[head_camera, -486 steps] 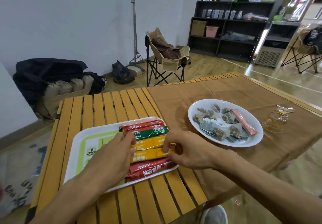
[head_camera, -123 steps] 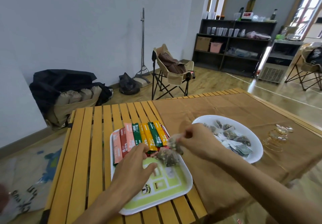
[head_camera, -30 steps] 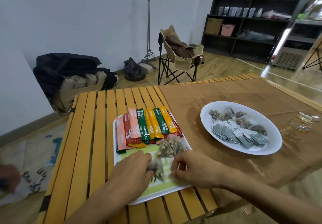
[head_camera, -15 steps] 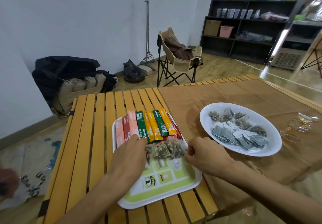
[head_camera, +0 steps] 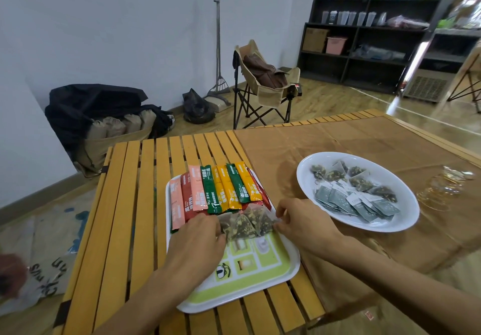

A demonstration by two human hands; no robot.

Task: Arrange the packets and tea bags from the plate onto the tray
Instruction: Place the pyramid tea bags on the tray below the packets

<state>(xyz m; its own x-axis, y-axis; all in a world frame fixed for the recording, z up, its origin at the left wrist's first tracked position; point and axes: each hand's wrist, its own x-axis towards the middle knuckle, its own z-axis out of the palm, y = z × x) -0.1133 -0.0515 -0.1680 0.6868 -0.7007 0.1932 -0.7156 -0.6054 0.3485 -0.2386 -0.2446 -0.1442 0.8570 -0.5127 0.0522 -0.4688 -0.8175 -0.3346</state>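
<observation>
A white and green tray [head_camera: 263,280] lies on the slatted table. Several stick packets [head_camera: 221,191] in pink, red, green and orange lie side by side across its far half. Just below them sits a small cluster of clear pyramid tea bags [head_camera: 247,224]. My left hand [head_camera: 197,241] presses against the cluster's left side. My right hand [head_camera: 302,222] pinches its right edge with the fingertips. To the right, a white plate [head_camera: 400,220] holds more pyramid tea bags [head_camera: 346,175] and several grey flat sachets [head_camera: 356,201].
A brown cloth [head_camera: 325,147] covers the right part of the yellow slatted table [head_camera: 122,204]. Clear glass cups [head_camera: 447,186] stand right of the plate. A folding chair [head_camera: 263,84], dark bags and shelving stand on the floor beyond.
The tea bags have been pushed up the tray toward the stick packets and gathered into a tight cluster. Both hands have closed in on either side of it.
</observation>
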